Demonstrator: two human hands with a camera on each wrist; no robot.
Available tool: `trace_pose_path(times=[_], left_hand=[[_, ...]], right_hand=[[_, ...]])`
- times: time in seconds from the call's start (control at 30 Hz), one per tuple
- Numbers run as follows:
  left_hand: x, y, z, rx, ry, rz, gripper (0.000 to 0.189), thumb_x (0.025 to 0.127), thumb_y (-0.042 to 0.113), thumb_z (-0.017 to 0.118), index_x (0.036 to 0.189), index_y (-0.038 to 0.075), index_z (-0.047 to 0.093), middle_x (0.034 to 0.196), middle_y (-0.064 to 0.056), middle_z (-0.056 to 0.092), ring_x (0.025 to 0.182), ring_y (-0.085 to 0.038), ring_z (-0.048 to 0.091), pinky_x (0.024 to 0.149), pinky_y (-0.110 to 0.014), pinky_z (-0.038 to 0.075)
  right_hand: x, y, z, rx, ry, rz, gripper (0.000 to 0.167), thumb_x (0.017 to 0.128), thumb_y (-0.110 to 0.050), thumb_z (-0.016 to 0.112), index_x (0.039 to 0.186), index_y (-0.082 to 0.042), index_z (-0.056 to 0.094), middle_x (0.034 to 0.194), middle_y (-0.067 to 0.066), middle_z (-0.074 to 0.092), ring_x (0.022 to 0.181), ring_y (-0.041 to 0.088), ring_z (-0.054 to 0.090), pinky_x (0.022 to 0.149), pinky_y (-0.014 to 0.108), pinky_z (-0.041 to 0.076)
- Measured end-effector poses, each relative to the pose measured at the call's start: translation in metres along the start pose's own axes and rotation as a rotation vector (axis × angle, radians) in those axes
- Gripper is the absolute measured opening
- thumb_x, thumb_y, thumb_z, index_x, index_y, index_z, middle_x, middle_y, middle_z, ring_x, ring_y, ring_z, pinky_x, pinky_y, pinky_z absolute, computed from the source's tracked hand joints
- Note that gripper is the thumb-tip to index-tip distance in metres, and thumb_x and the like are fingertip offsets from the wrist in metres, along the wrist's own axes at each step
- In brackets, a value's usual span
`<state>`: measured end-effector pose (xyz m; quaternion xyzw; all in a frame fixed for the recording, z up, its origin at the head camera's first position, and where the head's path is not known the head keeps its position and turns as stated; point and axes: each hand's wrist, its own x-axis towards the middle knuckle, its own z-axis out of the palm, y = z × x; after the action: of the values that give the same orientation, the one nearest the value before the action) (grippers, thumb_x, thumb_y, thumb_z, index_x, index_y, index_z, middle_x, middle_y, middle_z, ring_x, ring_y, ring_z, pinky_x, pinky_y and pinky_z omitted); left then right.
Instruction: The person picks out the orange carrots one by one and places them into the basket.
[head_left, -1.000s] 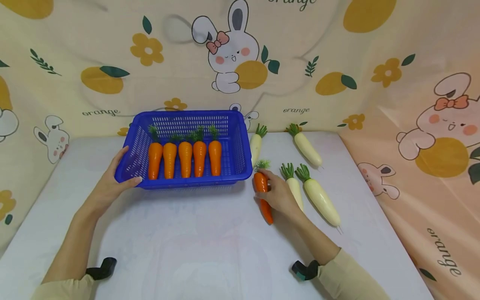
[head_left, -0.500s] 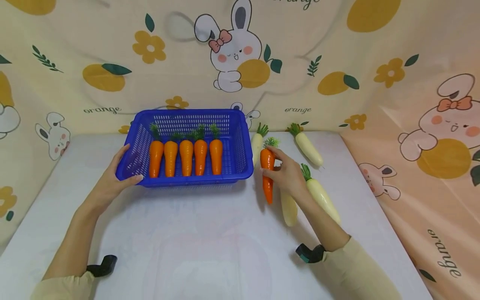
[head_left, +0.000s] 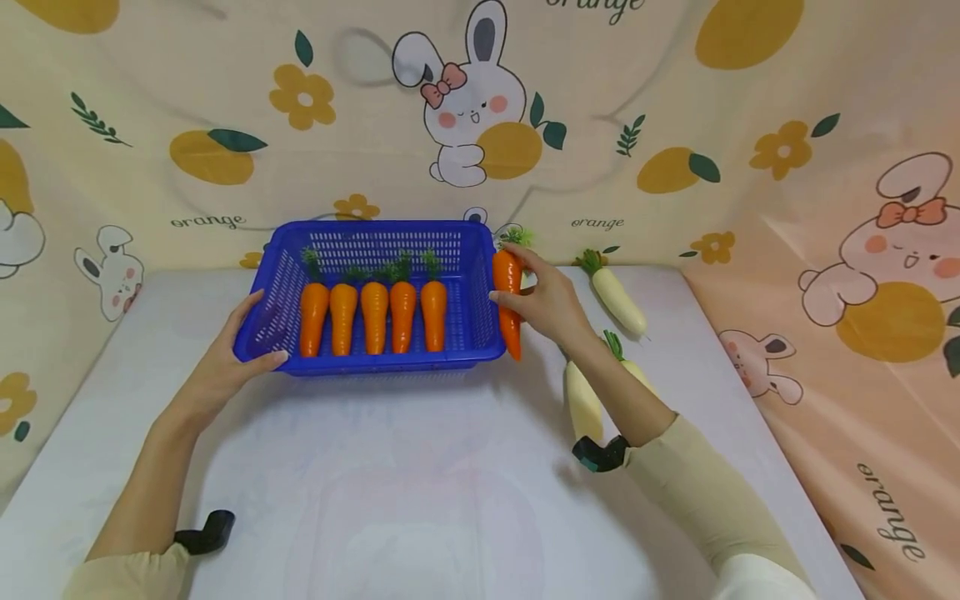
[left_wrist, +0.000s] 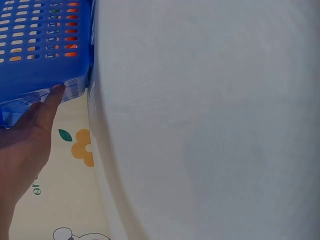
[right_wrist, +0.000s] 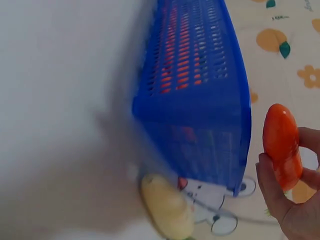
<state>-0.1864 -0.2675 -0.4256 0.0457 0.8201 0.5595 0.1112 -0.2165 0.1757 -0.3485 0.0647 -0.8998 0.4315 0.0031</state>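
A carrot is pinched between the thumb and fingers of my right hand, held up at the right rim of the blue plastic basket. In the right wrist view, the held carrot is raised beside the basket's end wall. My left hand grips the basket's front left corner, thumb on the front side and fingers along the left side. Inside the basket, several carrots lie side by side in a row, green tops toward the back. Bare basket floor shows to the right of the row.
Right of the basket lie white radishes: one at the back, one nearer the front, and another partly behind my right forearm. One more radish shows by the basket in the right wrist view. Patterned cloth hangs behind the white table.
My right hand has lifted the carrot off the table and carried it back and left to the basket's right rim. The front radish has shifted forward. My left hand stays at the basket corner.
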Motion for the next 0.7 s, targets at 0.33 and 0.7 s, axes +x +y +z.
trace_pose_path(times=[0.33,0.7], left_hand=[[0.003,-0.003,-0.002,-0.013,-0.019,-0.007,0.092,0.097,0.025,0.065,0.157,0.047,-0.002,0.166,-0.013,-0.012,0.148,-0.048,-0.003,0.113,-0.071,0.006],[0.003,-0.004,-0.002,-0.002,-0.017,-0.011,0.094,0.096,0.026,0.066,0.157,0.047,-0.003,0.166,-0.013,-0.013,0.148,-0.048,-0.005,0.112,-0.072,0.006]], right_hand=[[0.036,-0.024,0.039,-0.106,-0.07,-0.052,0.076,0.088,-0.029,0.078,0.153,-0.022,0.04,0.143,0.013,0.053,0.115,0.032,0.059,0.091,0.043,0.056],[0.064,-0.022,0.077,-0.183,-0.139,0.006,0.079,0.088,-0.021,0.077,0.155,-0.018,0.036,0.139,0.017,0.055,0.119,0.031,0.056,0.095,0.042,0.052]])
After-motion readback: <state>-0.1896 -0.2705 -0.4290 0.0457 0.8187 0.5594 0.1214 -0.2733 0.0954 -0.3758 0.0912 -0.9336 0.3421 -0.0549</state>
